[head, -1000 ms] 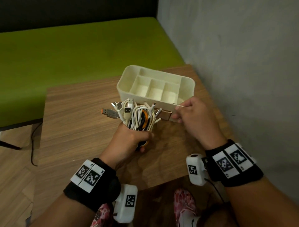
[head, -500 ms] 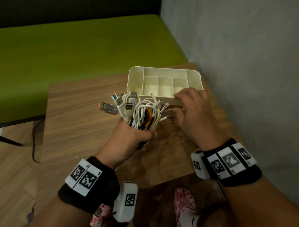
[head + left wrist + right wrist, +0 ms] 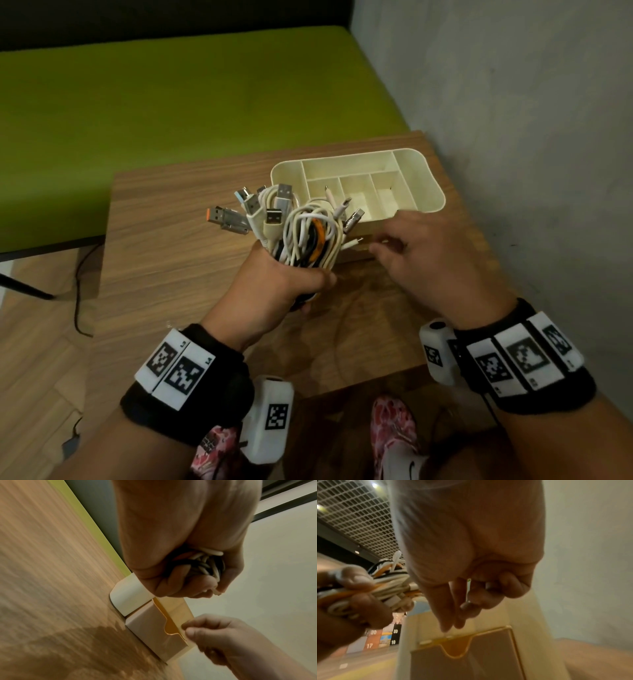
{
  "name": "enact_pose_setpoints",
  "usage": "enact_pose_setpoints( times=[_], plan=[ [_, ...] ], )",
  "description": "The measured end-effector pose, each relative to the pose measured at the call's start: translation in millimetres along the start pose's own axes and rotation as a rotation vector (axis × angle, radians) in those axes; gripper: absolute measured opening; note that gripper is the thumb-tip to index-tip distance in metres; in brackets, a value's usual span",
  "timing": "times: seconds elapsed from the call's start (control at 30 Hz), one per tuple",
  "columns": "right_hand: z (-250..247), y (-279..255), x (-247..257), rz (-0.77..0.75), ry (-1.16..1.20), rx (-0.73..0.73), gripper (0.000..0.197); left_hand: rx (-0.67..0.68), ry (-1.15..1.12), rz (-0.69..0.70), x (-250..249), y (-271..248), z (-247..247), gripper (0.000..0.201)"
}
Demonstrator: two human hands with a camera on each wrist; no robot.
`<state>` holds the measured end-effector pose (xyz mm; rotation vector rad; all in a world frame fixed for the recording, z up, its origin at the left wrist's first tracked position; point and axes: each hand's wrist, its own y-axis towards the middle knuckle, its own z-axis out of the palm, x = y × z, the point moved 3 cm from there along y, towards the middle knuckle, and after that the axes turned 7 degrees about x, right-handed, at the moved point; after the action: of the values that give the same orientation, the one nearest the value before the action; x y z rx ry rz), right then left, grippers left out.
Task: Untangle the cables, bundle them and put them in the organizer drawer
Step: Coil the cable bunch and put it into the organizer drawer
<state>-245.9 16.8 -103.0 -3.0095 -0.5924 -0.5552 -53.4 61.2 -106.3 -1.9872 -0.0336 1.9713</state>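
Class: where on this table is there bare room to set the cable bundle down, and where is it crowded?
Bare wood lies left of the cable bundle and the organizer, out to the table edge. Crowded: the organizer's front, where the right hand reaches and the left hand grips the bundle.

A wooden bench [image 3: 178, 260] stands against a grey wall [image 3: 513, 102], with a green cushioned seat [image 3: 171, 102] behind it and a wood-patterned floor [image 3: 37, 342] to its left. A thin black cord [image 3: 78, 294] trails over the floor beside the bench edge. Below the near edge show pink patterned shoes [image 3: 390, 428], and a metal grid ceiling [image 3: 356, 511] appears in the right wrist view.
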Motion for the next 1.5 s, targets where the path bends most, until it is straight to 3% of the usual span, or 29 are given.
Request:
enact_pose_setpoints(
  times=[0.1,0.23,0.47,0.6,0.73,1.0,1.3,1.5],
  plan=[
    [8,-2,-13,0.128,-0.017,0.158,0.027,0.004,0.0,0.006,0,0,0,0.032],
    [13,2,-25,0.201,-0.034,0.121,0.029,-0.01,0.008,0.001,1,2,-2,0.029],
    [23,2,-14,0.153,0.012,0.002,0.025,-0.026,0.023,-0.001,2,2,-3,0.03],
    [23,4,-12,0.132,0.177,0.082,0.023,-0.021,0.034,0.001,3,3,-6,0.03],
    [19,5,-22,0.216,0.275,0.109,0.026,-0.033,0.066,0.0,5,7,-12,0.033],
    [19,3,-17,0.199,0.355,0.223,0.007,-0.079,0.003,0.027,6,11,-25,0.019],
    [9,-5,-11,0.222,0.267,0.508,0.009,-0.053,0.248,0.104,-6,-1,-28,0.027],
    [5,-10,-10,0.251,0.312,0.514,0.006,-0.108,0.596,0.095,-2,5,-23,0.044]
  ],
)
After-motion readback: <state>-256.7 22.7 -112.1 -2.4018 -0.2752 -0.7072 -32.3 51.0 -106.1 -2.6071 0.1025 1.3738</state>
